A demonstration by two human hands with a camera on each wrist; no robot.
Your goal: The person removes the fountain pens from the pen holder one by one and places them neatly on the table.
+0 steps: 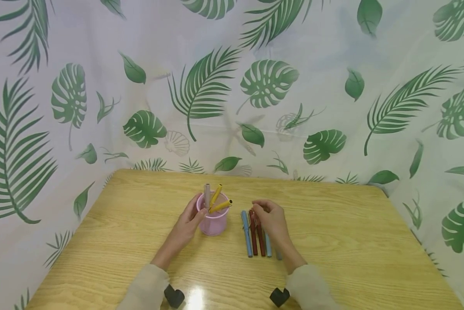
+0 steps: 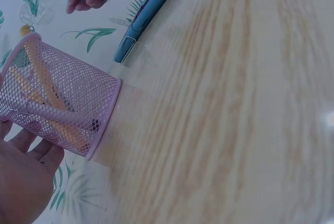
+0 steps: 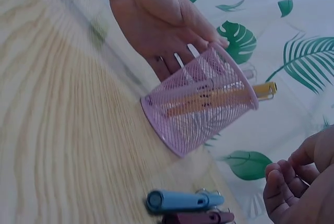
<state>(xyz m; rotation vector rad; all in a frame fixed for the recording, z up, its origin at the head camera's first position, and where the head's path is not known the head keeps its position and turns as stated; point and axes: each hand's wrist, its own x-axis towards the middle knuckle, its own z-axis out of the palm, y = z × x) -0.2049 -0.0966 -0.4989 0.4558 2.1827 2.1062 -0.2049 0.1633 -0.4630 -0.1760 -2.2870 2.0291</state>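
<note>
A pink mesh pen holder (image 1: 213,225) stands upright on the table. My left hand (image 1: 189,219) grips its left side, with the thumb at the rim and the other fingers round the mesh. A grey pen (image 1: 207,196) and two yellow pens (image 1: 221,206) lean inside it. To its right, my right hand (image 1: 272,219) hovers at the upper ends of a row of pens, fingers loosely bent with nothing between them in the right wrist view. The row has a light blue pen (image 1: 247,237), two dark red pens (image 1: 253,237), another blue pen (image 1: 268,247) and a greyish one (image 1: 279,254), partly hidden by the hand.
The wooden table (image 1: 352,241) extends to both sides of the hands. Behind it hangs a white cloth (image 1: 224,38) printed with green leaves. Black wrist devices (image 1: 174,296) sit at both sleeves, near the table's front.
</note>
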